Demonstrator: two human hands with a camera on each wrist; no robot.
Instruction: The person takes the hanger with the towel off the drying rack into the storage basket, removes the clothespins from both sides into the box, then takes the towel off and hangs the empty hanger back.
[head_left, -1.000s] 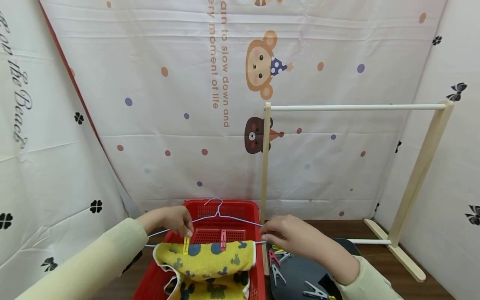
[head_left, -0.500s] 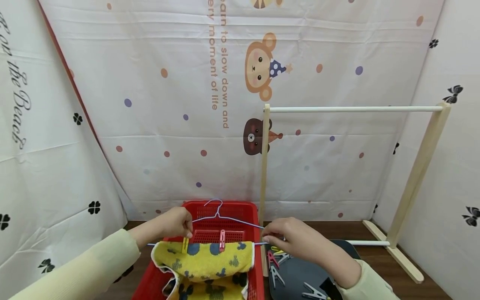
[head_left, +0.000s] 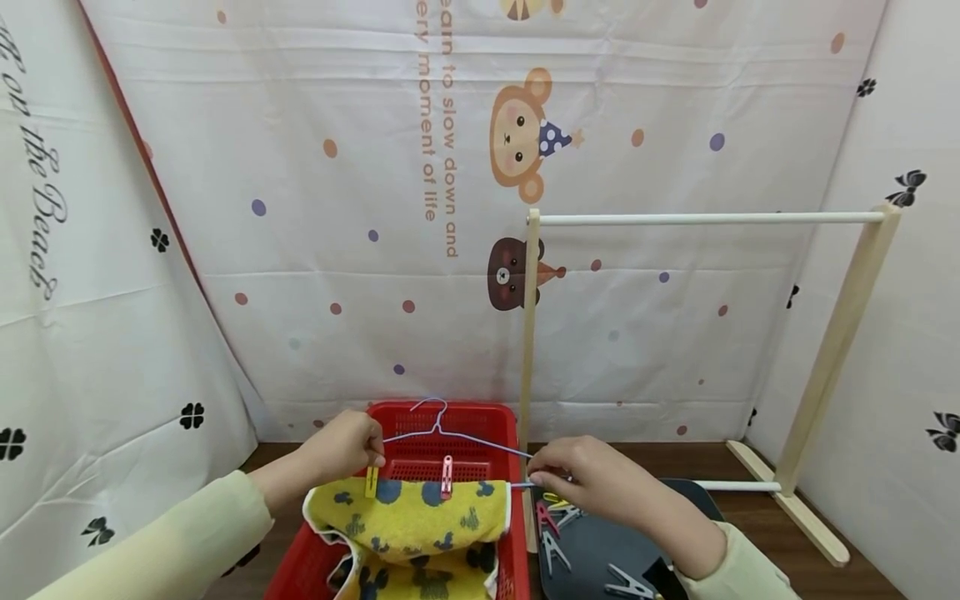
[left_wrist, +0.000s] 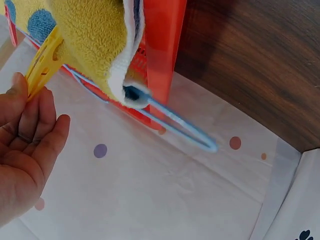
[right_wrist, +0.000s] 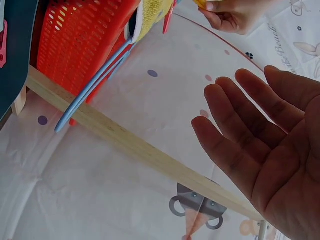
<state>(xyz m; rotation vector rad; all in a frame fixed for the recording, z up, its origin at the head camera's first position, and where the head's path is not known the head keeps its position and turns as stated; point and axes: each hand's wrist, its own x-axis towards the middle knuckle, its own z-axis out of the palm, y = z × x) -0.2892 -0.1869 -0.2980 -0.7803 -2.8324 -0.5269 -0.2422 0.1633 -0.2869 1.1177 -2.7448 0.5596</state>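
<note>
My left hand pinches a yellow clothespin between thumb and fingers. That clothespin sits on the upper edge of a yellow towel with blue-grey patterns, folded over the bar of a light blue wire hanger. A pink clothespin clips the towel farther right. The hanger's left end juts out past the towel. My right hand is by the hanger's right end; in the right wrist view its relaxed fingers are apart from the hanger and hold nothing.
A red plastic basket stands below the towel. To its right, a dark tray bears several loose clothespins. Behind it rises a wooden rack with a white rail. Printed cloth hangs all round.
My left hand and the yellow clothespin have risen slightly, and the left forearm has swung a little. My right hand has shifted slightly to the right. Towel and hanger stay almost in place.
</note>
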